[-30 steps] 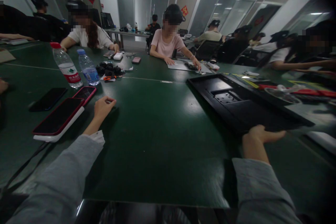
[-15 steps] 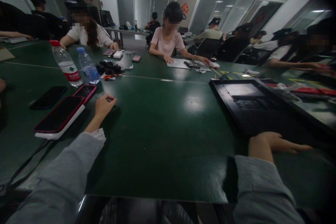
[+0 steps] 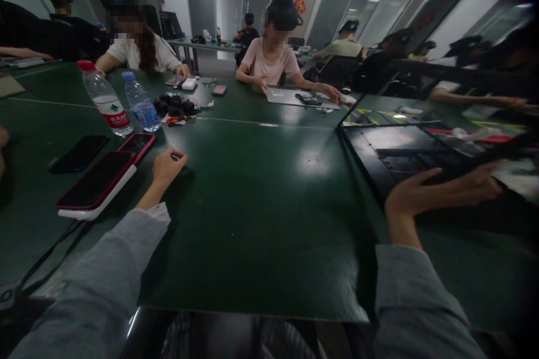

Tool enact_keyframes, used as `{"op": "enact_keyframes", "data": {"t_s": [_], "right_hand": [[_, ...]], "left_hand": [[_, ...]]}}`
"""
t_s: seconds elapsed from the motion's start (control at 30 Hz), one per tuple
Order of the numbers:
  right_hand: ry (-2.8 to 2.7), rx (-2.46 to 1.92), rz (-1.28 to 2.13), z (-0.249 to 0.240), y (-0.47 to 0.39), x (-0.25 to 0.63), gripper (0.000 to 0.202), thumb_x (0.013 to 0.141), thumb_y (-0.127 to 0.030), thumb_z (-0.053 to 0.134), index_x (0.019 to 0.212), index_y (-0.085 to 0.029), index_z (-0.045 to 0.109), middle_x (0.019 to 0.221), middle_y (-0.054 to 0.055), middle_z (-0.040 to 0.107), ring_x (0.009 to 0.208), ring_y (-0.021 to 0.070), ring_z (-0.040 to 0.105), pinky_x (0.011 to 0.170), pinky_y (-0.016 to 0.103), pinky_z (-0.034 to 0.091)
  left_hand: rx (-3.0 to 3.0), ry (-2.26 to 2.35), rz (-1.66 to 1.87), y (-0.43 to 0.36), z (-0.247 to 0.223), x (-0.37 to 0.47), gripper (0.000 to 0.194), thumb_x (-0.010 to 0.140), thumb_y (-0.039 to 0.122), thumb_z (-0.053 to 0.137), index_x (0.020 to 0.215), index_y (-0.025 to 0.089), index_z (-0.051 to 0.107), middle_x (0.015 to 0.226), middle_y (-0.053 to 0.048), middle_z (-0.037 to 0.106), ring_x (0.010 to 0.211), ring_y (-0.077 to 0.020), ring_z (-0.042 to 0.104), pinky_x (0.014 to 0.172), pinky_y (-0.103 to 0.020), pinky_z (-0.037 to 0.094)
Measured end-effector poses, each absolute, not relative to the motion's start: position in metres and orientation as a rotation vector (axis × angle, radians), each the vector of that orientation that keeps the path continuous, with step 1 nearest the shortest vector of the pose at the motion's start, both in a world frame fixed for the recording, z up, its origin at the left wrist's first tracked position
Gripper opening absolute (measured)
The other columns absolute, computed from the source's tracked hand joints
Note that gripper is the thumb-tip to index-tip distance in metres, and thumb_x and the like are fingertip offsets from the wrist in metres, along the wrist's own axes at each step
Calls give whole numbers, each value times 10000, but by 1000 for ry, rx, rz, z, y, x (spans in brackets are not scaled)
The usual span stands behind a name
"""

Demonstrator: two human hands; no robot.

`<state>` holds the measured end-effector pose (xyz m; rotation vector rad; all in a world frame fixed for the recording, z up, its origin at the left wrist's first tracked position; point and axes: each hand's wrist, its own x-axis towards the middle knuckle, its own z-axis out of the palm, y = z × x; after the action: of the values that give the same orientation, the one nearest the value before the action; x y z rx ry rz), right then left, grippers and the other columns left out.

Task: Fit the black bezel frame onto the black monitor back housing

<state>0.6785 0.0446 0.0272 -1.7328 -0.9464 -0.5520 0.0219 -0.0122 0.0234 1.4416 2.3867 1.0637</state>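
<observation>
My left hand (image 3: 169, 164) rests on the green table beside the phones, its fingers loosely curled together. Nothing shows in it. At the right, my right hand (image 3: 438, 196) has its fingers extended against the near bar of a raised black frame (image 3: 520, 143), with the thumb apart on the left. The frame tilts up over a flat black tray-like panel (image 3: 357, 148) on the table. My fingertips are partly lost in shadow, and the frame's right end is in the dark picture edge.
Near my left arm lie a red-edged phone (image 3: 99, 179) on a white block, a smaller phone (image 3: 141, 146) and a dark phone (image 3: 79, 154). Behind them stand a red-capped bottle (image 3: 110, 106) and a blue-capped bottle (image 3: 142, 104). Across the table sits a person in pink (image 3: 269, 59).
My right hand has risen and turned, and the black frame has come up off the panel. My left hand has stayed put. The person opposite has shifted both hands.
</observation>
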Motion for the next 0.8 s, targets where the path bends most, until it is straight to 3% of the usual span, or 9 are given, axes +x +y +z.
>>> {"op": "enact_keyframes", "data": {"t_s": [0.07, 0.13, 0.23, 0.33, 0.4, 0.5, 0.6, 0.67, 0.8], "right_hand": [[-1082, -1706, -569, 38, 42, 645, 788, 1063, -433, 330, 1734, -28, 245, 1674, 340, 348, 1644, 430, 232, 1317, 677, 73], [-1197, -1630, -593, 44, 35, 619, 763, 1067, -421, 361, 1712, -16, 309, 1583, 332, 463, 1595, 414, 327, 1314, 666, 123], [-1271, -1557, -632, 43, 32, 606, 777, 1078, -457, 339, 1710, -7, 295, 1568, 335, 471, 1572, 411, 360, 1311, 666, 146], [-1305, -1471, -662, 34, 43, 614, 834, 1067, -539, 266, 1732, -38, 219, 1680, 324, 352, 1584, 432, 344, 1301, 697, 155], [-1322, -1380, -662, 30, 52, 617, 853, 1056, -554, 234, 1727, -30, 190, 1655, 333, 375, 1523, 429, 431, 1276, 702, 223], [-1368, -1280, -575, 28, 59, 607, 826, 1055, -508, 257, 1707, -4, 195, 1311, 268, 642, 1176, 333, 668, 1158, 606, 437], [-1420, -1265, -448, 29, 58, 588, 796, 1064, -460, 289, 1693, 22, 222, 1037, 165, 705, 950, 264, 687, 1039, 501, 524], [-1429, -1289, -361, 29, 57, 576, 773, 1070, -443, 317, 1689, 16, 253, 989, 142, 712, 933, 253, 687, 1031, 478, 524], [-1402, -1371, -196, 24, 60, 563, 700, 1021, -458, 431, 1634, -122, 391, 1013, 112, 726, 916, 263, 699, 995, 485, 545]], "left_hand": [[1442, 2387, 1065, -11, 22, 21, 201, 815, 422, 706, 874, 230, 720, 908, -83, 784, 954, -304, 733, 897, -403, 543], [1443, 2387, 1094, -11, 21, 20, 220, 824, 444, 704, 877, 231, 718, 902, -80, 778, 956, -303, 729, 900, -403, 538], [1463, 2382, 1140, -9, 18, 18, 266, 837, 502, 709, 845, 237, 690, 888, -75, 763, 947, -298, 720, 901, -402, 534], [1497, 2353, 1188, -7, 15, 16, 335, 848, 564, 711, 790, 240, 647, 846, -63, 738, 914, -289, 709, 908, -406, 533], [1540, 2286, 1272, -6, 13, 17, 342, 867, 568, 702, 818, 233, 652, 867, -64, 737, 925, -281, 707, 935, -413, 532], [1583, 2120, 1481, -4, 12, 21, 382, 876, 539, 731, 1058, 206, 696, 1128, -112, 761, 1047, -277, 709, 963, -415, 536], [1509, 1955, 1644, -2, 13, 29, 614, 831, 530, 820, 1314, 205, 625, 1390, -168, 683, 1157, -282, 699, 941, -405, 554], [1438, 1816, 1634, -2, 15, 36, 641, 831, 587, 826, 1299, 202, 615, 1331, -165, 705, 1061, -257, 727, 883, -384, 573], [1224, 1575, 1543, -5, 20, 48, 599, 898, 748, 688, 1104, 189, 628, 911, -81, 755, 636, -162, 677, 654, -317, 561]]}}
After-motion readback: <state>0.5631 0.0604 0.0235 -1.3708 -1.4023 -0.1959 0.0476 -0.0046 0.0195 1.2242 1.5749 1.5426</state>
